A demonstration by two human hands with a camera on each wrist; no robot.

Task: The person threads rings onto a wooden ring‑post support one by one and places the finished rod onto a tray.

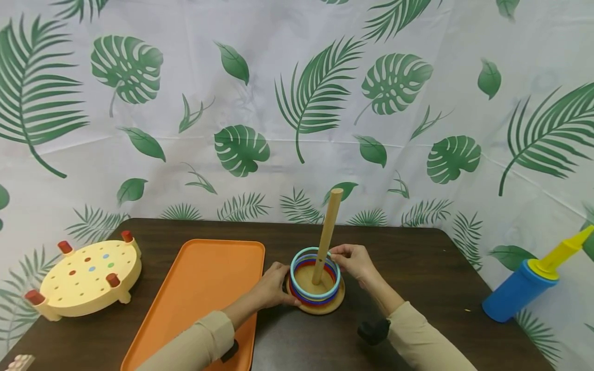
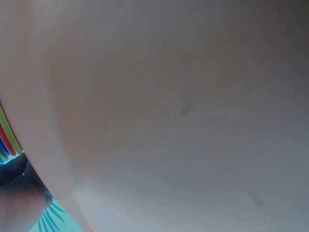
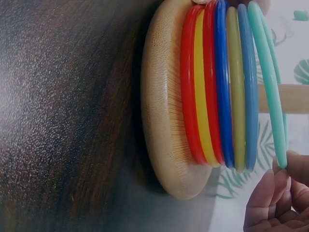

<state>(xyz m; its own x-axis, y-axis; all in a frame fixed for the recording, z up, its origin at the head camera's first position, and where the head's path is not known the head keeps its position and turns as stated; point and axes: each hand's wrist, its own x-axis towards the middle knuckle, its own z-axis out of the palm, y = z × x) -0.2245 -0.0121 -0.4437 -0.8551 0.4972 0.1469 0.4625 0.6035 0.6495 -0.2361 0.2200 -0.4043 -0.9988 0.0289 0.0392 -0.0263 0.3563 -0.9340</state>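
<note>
Teal ring [image 1: 315, 252] topmost on the stacked rings [image 3: 217, 87], tilted around the wooden peg [image 1: 327, 236], pinched at its far rim by right hand [image 1: 355, 260]. Wooden base [image 1: 320, 307] on counter [image 1: 417, 257], steadied by left hand [image 1: 274, 286] curled against it. Orange tray [image 1: 199, 288] just beside.

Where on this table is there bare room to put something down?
The orange tray lies bare, and so does the dark table between the ring stand and the blue pump. It is crowded at the stand, where left hand and right hand meet.
</note>
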